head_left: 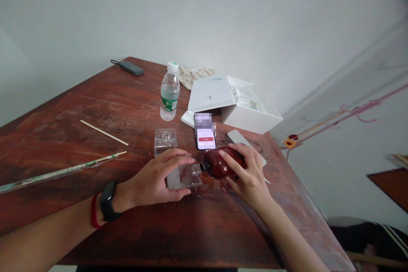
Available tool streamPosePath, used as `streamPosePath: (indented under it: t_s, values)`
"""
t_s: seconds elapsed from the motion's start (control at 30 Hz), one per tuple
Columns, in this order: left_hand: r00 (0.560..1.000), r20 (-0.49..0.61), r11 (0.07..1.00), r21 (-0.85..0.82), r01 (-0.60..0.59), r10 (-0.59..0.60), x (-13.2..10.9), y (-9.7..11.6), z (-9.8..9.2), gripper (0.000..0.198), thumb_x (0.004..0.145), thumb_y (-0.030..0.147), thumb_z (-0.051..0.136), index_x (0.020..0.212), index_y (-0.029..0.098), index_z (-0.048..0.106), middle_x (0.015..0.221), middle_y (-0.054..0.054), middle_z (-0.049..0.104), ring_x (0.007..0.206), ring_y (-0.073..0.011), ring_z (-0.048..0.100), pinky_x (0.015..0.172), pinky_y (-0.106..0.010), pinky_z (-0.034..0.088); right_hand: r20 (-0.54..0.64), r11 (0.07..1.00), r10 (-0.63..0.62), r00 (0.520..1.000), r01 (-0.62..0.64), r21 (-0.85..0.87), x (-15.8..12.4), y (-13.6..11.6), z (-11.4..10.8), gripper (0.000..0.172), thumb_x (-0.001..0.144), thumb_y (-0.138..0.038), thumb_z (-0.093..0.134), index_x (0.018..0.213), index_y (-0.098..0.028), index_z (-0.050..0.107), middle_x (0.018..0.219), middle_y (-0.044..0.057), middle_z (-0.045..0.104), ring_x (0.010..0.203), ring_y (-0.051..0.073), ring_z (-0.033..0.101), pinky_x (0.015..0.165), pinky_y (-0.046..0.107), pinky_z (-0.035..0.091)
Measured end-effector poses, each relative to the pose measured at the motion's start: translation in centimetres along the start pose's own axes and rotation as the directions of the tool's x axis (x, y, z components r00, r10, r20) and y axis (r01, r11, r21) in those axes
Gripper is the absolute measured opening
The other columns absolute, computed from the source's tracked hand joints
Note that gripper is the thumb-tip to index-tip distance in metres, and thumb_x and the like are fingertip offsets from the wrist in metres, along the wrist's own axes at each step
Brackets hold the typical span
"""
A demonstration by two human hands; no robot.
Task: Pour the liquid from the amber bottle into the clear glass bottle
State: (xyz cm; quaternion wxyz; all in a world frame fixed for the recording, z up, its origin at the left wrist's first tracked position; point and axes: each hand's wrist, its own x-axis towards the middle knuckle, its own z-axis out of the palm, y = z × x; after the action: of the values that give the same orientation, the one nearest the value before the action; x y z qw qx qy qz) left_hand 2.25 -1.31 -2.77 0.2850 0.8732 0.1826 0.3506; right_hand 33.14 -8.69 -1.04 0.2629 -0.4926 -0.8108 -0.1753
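Square glass bottle (184, 177) lies tilted at lower centre, clasped by our left hand (156, 177), fingers closed over its top. We have the amber glass bottle (221, 162) tipped neck-down to its mouth, gripped firmly around the body by our right hand (247, 176). Brown liquid (206, 185) is puddled beneath, on the wooden table (95, 108).

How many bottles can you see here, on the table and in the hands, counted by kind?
Square clear glass bottles: 2 (one upright, one in the left hand)
Dark amber bottle, in the right hand: 1
Clear plastic water bottle with green label: 1
Total: 4
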Motion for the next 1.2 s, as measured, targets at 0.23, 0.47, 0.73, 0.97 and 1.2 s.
streamPosePath:
  t_s: [0.23,0.47,0.73,0.97,1.2]
  values:
    - [0.999,-0.023,1.000,0.010,-0.024,0.024,-0.26,-0.13,0.06,0.064,0.091,0.031,0.085,0.148,0.027,0.055,0.146,-0.010,0.062,0.134,-0.0291,0.064,0.117,-0.045,0.055,0.003,1.000,0.008,1.000,-0.008,0.006,0.03,-0.12,0.02,0.084,0.094,-0.015,0.069,0.166,-0.045,0.037,0.143,0.014,0.055,0.129,0.039,0.058,0.106,0.067,0.050]
    - [0.999,-0.025,1.000,0.000,-0.020,0.020,-0.32,-0.26,0.12,0.064,0.091,0.031,0.085,0.147,0.028,0.054,0.145,-0.010,0.063,0.134,-0.0295,0.064,0.116,-0.046,0.055,0.011,1.000,0.001,1.000,-0.001,0.004,-0.03,-0.15,0.14,0.082,0.097,-0.018,0.068,0.167,-0.042,0.034,0.142,0.015,0.056,0.127,0.039,0.058,0.104,0.064,0.050]
    - [1.000,-0.025,0.999,-0.029,-0.019,0.018,-0.25,-0.07,0.17,0.061,0.092,0.029,0.084,0.144,0.029,0.053,0.143,-0.011,0.063,0.134,-0.0296,0.064,0.116,-0.047,0.055,0.019,0.999,0.025,1.000,-0.026,0.030,0.14,-0.49,0.17,0.077,0.099,-0.019,0.067,0.166,-0.041,0.036,0.140,0.015,0.057,0.126,0.039,0.059,0.101,0.063,0.052]
    - [0.999,-0.029,0.998,-0.061,-0.019,0.018,-0.26,0.01,0.31,0.058,0.093,0.030,0.082,0.143,0.029,0.052,0.144,-0.012,0.062,0.133,-0.0301,0.064,0.115,-0.048,0.055,0.024,0.999,0.026,0.999,-0.027,0.028,0.17,-0.45,0.17,0.076,0.099,-0.021,0.069,0.166,-0.039,0.039,0.137,0.015,0.061,0.124,0.038,0.062,0.103,0.063,0.051]
    - [0.999,-0.039,0.996,-0.084,-0.003,0.000,-0.16,0.09,0.41,0.054,0.093,0.033,0.084,0.138,0.028,0.055,0.141,-0.012,0.062,0.131,-0.0306,0.065,0.114,-0.049,0.055,0.050,0.997,0.053,0.997,-0.055,0.047,-0.10,-0.45,0.46,0.078,0.095,-0.024,0.073,0.165,-0.037,0.040,0.139,0.015,0.065,0.122,0.037,0.066,0.109,0.066,0.046]
